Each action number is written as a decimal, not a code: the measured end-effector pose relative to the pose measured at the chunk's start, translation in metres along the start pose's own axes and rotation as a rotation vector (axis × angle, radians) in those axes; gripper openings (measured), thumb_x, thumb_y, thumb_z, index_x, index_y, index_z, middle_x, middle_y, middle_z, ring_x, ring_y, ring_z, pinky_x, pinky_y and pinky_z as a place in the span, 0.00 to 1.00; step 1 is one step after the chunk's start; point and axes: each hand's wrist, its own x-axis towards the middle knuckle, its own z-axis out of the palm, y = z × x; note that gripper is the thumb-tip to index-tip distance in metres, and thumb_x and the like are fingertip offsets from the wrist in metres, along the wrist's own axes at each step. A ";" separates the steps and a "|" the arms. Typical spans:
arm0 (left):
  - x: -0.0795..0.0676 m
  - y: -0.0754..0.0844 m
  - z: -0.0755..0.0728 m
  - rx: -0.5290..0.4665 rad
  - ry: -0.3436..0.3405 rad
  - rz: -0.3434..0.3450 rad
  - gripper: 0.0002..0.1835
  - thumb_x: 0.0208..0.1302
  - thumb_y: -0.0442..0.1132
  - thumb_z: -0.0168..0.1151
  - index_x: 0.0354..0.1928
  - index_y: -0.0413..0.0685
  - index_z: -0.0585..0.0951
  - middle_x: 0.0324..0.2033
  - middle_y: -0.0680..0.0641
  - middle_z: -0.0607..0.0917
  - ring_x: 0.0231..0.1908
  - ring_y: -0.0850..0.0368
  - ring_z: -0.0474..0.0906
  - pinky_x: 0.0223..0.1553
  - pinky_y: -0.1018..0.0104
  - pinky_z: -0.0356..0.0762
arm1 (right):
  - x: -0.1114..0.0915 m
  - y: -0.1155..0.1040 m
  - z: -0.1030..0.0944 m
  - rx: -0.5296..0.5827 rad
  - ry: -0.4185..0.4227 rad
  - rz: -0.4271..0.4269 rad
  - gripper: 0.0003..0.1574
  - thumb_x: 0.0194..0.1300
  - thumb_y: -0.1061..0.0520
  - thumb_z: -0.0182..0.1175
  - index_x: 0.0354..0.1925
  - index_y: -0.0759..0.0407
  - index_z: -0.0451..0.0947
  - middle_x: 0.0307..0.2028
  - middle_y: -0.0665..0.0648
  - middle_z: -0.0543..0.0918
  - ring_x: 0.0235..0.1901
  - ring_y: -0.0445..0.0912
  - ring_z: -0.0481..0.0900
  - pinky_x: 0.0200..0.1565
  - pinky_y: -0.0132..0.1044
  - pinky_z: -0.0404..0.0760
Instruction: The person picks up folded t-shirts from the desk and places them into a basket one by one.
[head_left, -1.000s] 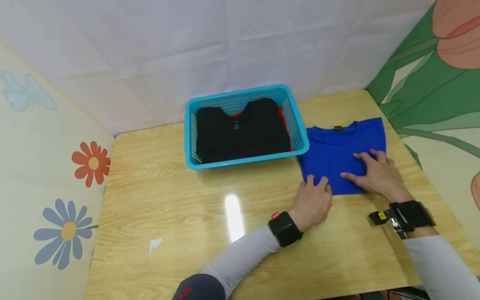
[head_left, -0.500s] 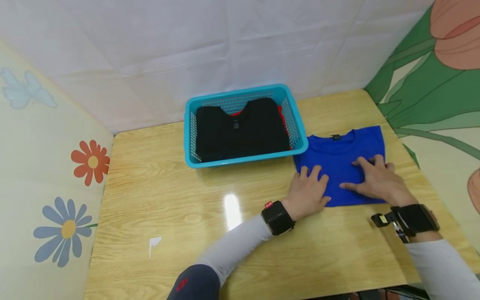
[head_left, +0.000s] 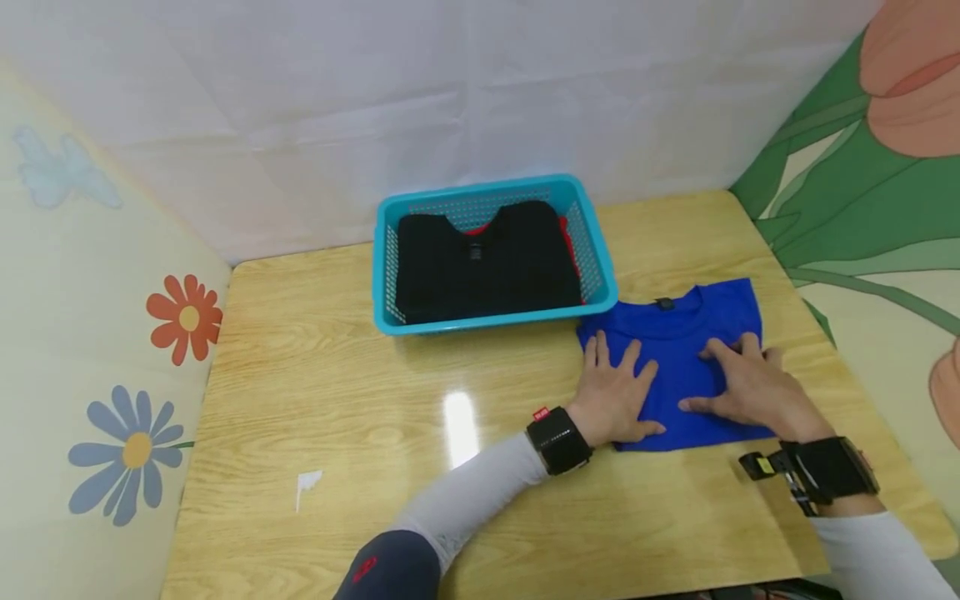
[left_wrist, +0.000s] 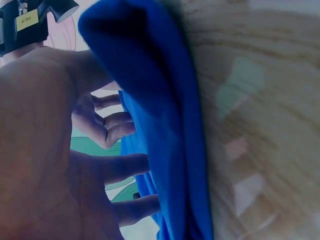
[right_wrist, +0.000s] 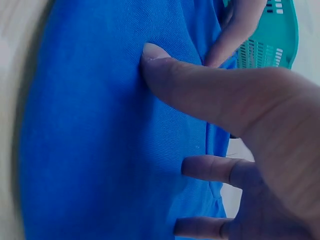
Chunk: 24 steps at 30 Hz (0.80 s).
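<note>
A folded blue T-shirt (head_left: 675, 375) lies on the table at the right, its neckline and dark label facing the back wall. My left hand (head_left: 611, 396) rests on the shirt's left part with fingers spread. On the right part, my right hand (head_left: 753, 387) presses the cloth with its fingertips, thumb held apart from the fingers. The right wrist view shows the thumb (right_wrist: 185, 85) and fingertips touching the blue fabric (right_wrist: 100, 125). In the left wrist view, the shirt's layered folded edge (left_wrist: 175, 125) is beside the left hand (left_wrist: 60, 130).
A turquoise basket (head_left: 495, 321) stands at the back middle, holding a folded black T-shirt (head_left: 487, 279) with red cloth showing beneath. Its right front corner is right at the blue shirt. A white scrap (head_left: 307, 482) lies on the wooden table (head_left: 300, 375) at left. Walls border the table.
Both hands have drawn the blue shirt toward the table's front edge and slightly left. The left hand's fingers have spread out flat over the cloth. The basket stays in place.
</note>
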 end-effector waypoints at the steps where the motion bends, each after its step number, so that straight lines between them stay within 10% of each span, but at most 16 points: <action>1: -0.001 0.000 0.001 0.006 -0.007 -0.001 0.52 0.62 0.85 0.51 0.84 0.72 0.59 0.84 0.51 0.56 0.82 0.29 0.49 0.81 0.41 0.52 | -0.001 -0.001 0.002 0.001 0.000 -0.002 0.60 0.55 0.29 0.78 0.67 0.67 0.67 0.58 0.86 0.59 0.50 0.85 0.61 0.32 0.74 0.78; 15: -0.012 -0.002 0.008 0.090 -0.024 0.008 0.55 0.59 0.89 0.46 0.83 0.71 0.59 0.83 0.50 0.58 0.80 0.30 0.54 0.80 0.45 0.61 | -0.002 -0.013 0.005 0.000 0.002 -0.019 0.60 0.54 0.32 0.80 0.66 0.67 0.67 0.59 0.87 0.58 0.50 0.88 0.61 0.30 0.74 0.79; 24: -0.017 -0.008 0.014 0.101 -0.002 0.037 0.55 0.61 0.89 0.43 0.84 0.69 0.59 0.84 0.49 0.57 0.81 0.33 0.54 0.80 0.45 0.61 | 0.001 -0.012 0.006 -0.011 0.007 0.000 0.80 0.47 0.27 0.82 0.79 0.66 0.53 0.61 0.88 0.56 0.51 0.87 0.61 0.32 0.75 0.79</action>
